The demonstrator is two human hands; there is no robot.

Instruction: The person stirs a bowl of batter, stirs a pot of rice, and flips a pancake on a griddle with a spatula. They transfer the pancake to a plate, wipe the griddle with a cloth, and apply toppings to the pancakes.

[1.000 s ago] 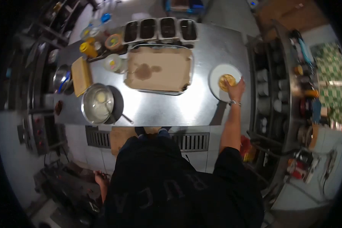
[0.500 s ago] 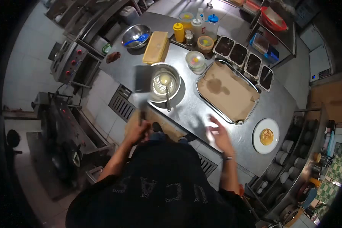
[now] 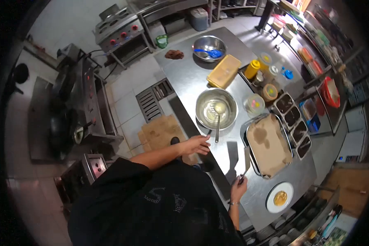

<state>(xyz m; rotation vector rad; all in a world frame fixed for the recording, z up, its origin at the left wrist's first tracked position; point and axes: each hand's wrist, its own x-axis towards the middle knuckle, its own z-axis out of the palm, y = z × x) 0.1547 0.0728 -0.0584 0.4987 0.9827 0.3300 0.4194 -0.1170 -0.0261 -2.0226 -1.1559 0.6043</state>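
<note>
Right hand (image 3: 238, 189) is closed round the handle of a flat spatula (image 3: 245, 162), blade up and hovering over the bench (image 3: 184, 78) edge, just beside the near corner of the paper-lined tray (image 3: 269, 144). Left hand (image 3: 196, 144) is open, fingers spread, resting at the bench edge just short of the steel bowl (image 3: 216, 109); not gripping anything. Ladle (image 3: 218, 119) sits in the bowl, handle pointing toward that hand.

Step, as I read it: between cakes. One fried cake (image 3: 280, 198) sits on the white plate (image 3: 272, 205) at the near right end of the bench, well apart from the bowl.

Next move probably calls for the left hand to close on the ladle handle, which is near but not touching. Spatula needs to stay clear of the tray rim.

Writing: pale letters on the black shirt (image 3: 164, 201), distorted by the lens; not readable. Yellow squeeze bottle (image 3: 253, 68) and lidded tubs (image 3: 255, 103) behind the bowl show no legible labels. Four dark inserts (image 3: 293, 123) along the tray's far side, unlabelled.
</note>
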